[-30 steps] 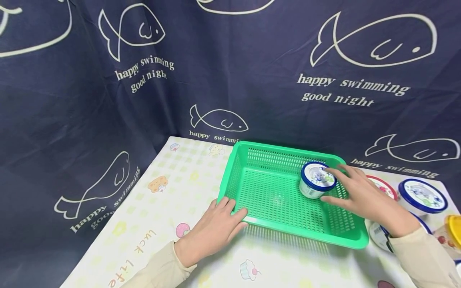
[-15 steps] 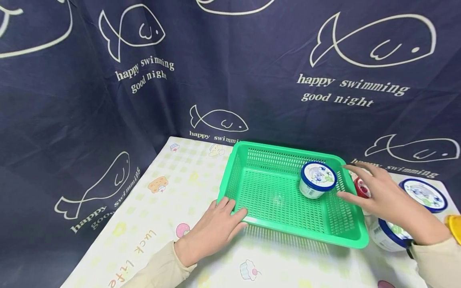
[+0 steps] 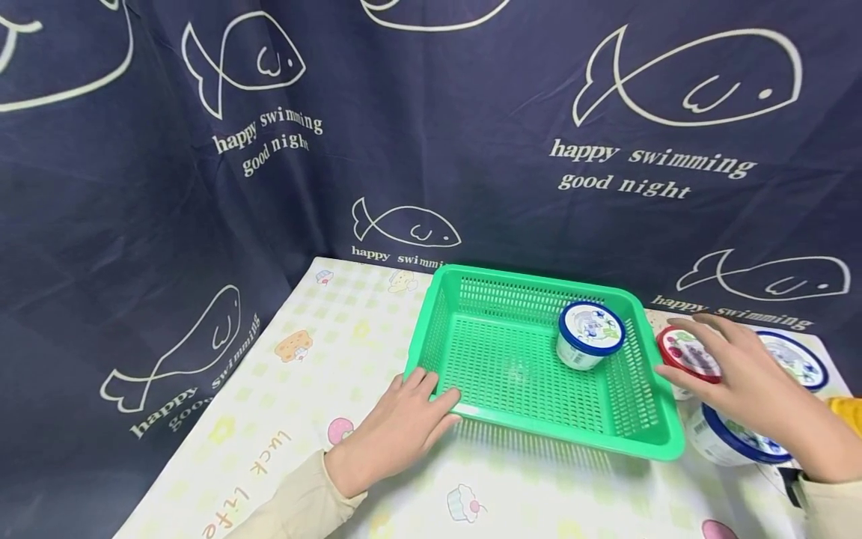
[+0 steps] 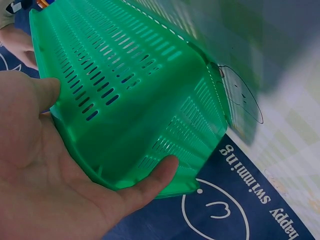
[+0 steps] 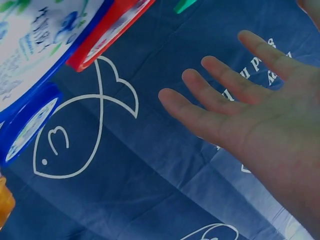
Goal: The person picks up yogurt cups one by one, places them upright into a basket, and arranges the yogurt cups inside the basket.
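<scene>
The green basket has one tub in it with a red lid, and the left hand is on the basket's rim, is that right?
Not quite: the tub in the green basket has a blue lid, not a red one, as the head view shows. The rest is right: it's the only tub in there, and the left hand is on the basket's rim.

Drew right hand [image 3: 744, 374] back from blue-lidded tub [image 3: 591, 335] in green basket [image 3: 559, 433], out across basket's right side. Now holding it further toward right edge of counter [image 3: 411, 509], over red-lidded tub [image 3: 683, 352]. Exposed more of red lid than half a second ago; also uncovered more of second blue-lidded tub [image 3: 729, 443], just off basket's near right corner.
</scene>
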Available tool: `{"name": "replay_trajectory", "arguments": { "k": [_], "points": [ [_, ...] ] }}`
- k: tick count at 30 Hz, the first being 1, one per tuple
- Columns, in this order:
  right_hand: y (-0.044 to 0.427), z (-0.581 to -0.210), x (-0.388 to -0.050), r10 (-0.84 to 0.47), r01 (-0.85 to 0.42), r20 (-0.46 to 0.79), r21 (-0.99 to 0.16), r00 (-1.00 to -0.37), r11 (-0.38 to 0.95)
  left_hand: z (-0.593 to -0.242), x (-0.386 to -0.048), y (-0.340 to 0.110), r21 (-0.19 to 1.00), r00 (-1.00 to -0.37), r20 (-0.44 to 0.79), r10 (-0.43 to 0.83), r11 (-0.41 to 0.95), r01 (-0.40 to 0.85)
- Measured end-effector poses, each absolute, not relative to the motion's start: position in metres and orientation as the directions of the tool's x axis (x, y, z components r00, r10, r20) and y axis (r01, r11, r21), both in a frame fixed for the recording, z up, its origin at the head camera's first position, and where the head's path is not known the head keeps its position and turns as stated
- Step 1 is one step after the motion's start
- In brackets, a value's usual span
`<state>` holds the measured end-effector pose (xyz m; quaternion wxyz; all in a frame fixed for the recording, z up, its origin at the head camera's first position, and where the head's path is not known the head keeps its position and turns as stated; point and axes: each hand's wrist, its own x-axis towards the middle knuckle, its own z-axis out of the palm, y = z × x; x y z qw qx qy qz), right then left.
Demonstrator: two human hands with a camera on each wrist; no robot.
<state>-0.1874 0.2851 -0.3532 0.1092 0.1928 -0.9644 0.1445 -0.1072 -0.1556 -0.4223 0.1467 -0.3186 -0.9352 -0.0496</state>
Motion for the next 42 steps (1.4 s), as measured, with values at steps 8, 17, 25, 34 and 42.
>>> {"name": "replay_trajectory", "arguments": {
  "k": [8, 17, 25, 34, 42],
  "points": [
    [0.296, -0.361, -0.182, -0.326, -0.396, 0.299, -0.21, -0.897, 0.894, -0.423, -0.106, -0.156, -0.005, -0.754, 0.303, 0.583, 0.792, 0.61],
    [0.314, -0.371, -0.177, -0.299, -0.382, 0.368, -0.176, -0.88, 0.907, -0.422, -0.107, -0.156, -0.026, -0.757, 0.297, 0.583, 0.797, 0.604],
    [0.32, -0.376, -0.17, -0.266, -0.333, 0.328, -0.168, -0.907, 0.928, -0.423, -0.107, -0.155, -0.034, -0.755, 0.307, 0.58, 0.799, 0.601],
    [0.334, -0.383, -0.16, -0.19, -0.24, 0.247, -0.192, -0.95, 0.951, -0.422, -0.107, -0.156, -0.028, -0.754, 0.307, 0.581, 0.797, 0.603],
    [0.345, -0.388, -0.159, -0.22, -0.296, 0.333, -0.197, -0.917, 0.935, -0.422, -0.107, -0.155, -0.024, -0.759, 0.297, 0.579, 0.799, 0.601]
  ]
}}
